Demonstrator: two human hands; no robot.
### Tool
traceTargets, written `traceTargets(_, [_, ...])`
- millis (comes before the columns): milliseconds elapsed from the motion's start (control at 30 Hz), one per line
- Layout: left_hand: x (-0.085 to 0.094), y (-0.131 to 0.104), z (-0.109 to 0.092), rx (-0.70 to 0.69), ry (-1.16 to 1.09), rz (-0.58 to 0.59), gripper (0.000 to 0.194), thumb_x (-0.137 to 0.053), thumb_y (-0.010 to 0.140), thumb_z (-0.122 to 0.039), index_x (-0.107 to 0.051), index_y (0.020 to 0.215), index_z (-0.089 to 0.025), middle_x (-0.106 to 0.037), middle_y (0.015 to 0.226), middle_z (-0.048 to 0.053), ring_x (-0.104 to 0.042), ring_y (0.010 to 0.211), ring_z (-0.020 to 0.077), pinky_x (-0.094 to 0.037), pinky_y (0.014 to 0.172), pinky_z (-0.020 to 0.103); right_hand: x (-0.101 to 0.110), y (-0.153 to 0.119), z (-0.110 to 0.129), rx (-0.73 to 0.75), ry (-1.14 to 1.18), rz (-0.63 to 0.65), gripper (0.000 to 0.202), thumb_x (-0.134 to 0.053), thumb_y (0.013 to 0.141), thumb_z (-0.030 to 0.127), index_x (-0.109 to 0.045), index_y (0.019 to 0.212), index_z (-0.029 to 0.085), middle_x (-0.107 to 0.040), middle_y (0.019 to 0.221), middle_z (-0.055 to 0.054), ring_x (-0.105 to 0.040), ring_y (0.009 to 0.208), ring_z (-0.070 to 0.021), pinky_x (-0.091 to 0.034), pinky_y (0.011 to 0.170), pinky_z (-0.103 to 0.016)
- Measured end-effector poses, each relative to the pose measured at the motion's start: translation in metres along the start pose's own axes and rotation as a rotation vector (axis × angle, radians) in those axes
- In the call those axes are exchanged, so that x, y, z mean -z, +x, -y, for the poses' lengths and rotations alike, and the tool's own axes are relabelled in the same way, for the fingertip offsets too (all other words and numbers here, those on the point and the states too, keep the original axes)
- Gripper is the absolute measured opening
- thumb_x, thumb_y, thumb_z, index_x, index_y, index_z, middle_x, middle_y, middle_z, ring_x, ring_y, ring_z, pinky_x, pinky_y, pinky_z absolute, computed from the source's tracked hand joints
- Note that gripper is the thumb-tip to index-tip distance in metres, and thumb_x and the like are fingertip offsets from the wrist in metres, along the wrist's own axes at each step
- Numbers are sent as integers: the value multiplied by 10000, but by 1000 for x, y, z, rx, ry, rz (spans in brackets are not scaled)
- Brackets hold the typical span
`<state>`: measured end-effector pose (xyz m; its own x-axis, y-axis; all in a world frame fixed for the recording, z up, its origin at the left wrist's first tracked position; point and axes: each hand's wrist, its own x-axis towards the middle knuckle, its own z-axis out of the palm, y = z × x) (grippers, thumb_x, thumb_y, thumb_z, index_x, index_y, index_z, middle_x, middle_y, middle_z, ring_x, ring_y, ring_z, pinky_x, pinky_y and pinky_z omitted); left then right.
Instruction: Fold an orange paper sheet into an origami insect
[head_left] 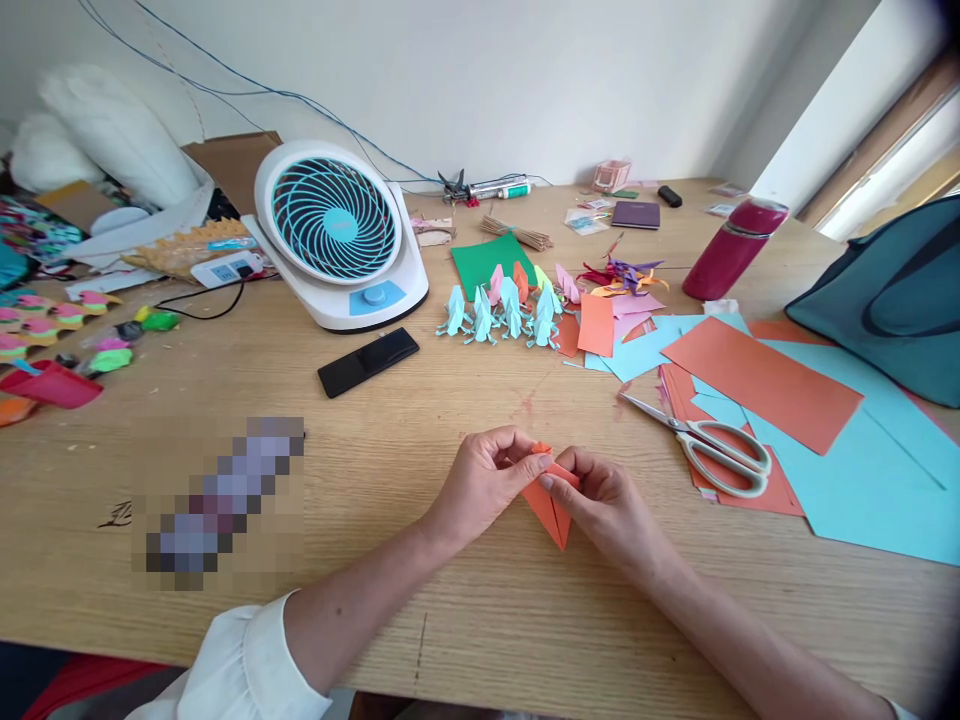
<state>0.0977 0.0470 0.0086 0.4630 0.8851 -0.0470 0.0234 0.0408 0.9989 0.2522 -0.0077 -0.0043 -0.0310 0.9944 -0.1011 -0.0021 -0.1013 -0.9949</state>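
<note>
Both my hands pinch one small piece of folded orange paper (553,512) above the front middle of the table. Its pointed end hangs down towards me, with a crease or slit along the middle. My left hand (491,480) grips its upper left side, thumb on top. On the right edge, my right hand (604,500) holds it between thumb and fingers. The fingertips hide part of the upper folds. Beyond the hands stand several light blue folded paper figures (512,308), with pink, orange and yellow-green ones behind them.
Scissors (724,450) lie on orange and blue paper sheets (877,490) at the right. A magenta bottle (735,250) and a teal bag (889,290) stand farther back. Left of centre are a black phone (367,362) and a white fan (337,235). A red cup (56,383) lies far left.
</note>
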Motion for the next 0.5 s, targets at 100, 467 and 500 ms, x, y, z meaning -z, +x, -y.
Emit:
traceTargets(100, [0,0,-3,-4,59,-22,233,-737,799,-358,-713,765,-129,-693,729,38,-602,678,140,-455,650,238,0,-1,-1,-14,4,1,430,-734,758,574,-551,692,190,-451,637,30,-365,594,-116,-296,535,-257])
traceTargets(467, [-1,0,-3,5,27,-16,330,-609,901,-416,-711,774,-130,-678,717,21,-571,673,128,-425,638,227,-2,-2,-4,-36,25,-65,441,-697,775,598,-526,695,199,-457,631,20,-360,587,-120,-293,532,-260])
traceTargets(500, [-2,0,-3,-1,33,-10,344,-594,909,-424,-705,772,-128,-670,714,19,-567,674,126,-425,639,226,-2,-3,-4,-40,23,-72,442,-691,776,601,-521,693,201,-455,628,20,-357,585,-120,-291,530,-262])
